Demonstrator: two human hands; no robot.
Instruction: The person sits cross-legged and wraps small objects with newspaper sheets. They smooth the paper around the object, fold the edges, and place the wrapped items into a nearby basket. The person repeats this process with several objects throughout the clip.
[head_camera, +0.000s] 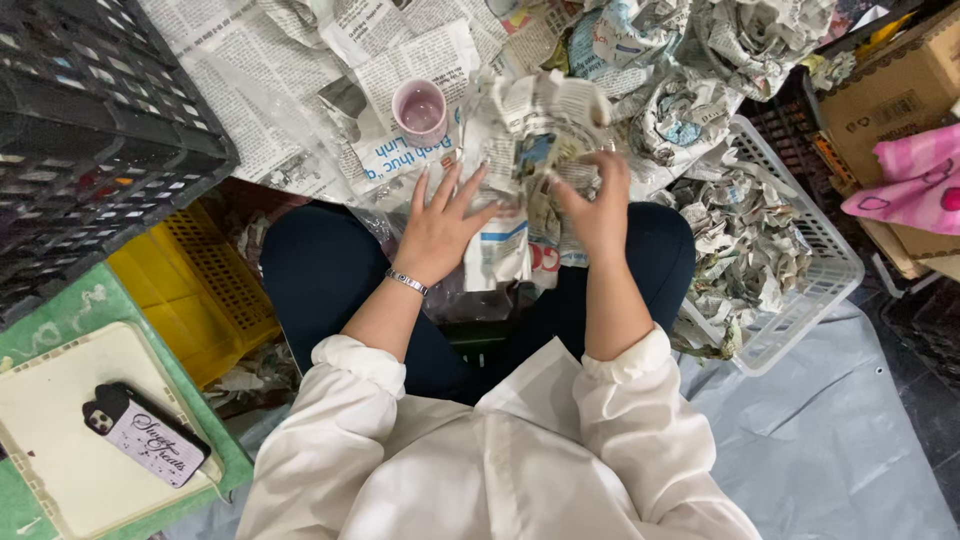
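Your left hand (440, 228) lies with fingers spread flat against the crumpled newspaper bundle (535, 140); your right hand (592, 205) curls its fingers around the bundle's right side, gripping the paper. The bundle sits over your lap, at the near edge of the spread newspaper sheets (300, 90). Judged step: wrapping in progress, paper being pressed around something hidden inside. The next move calls for both hands to tighten the loose folds. A pink cup (420, 110) stands unwrapped just left of the bundle. A white basket (790, 250) of wrapped bundles sits at your right, a black crate (90, 130) at your left; neither obstructs.
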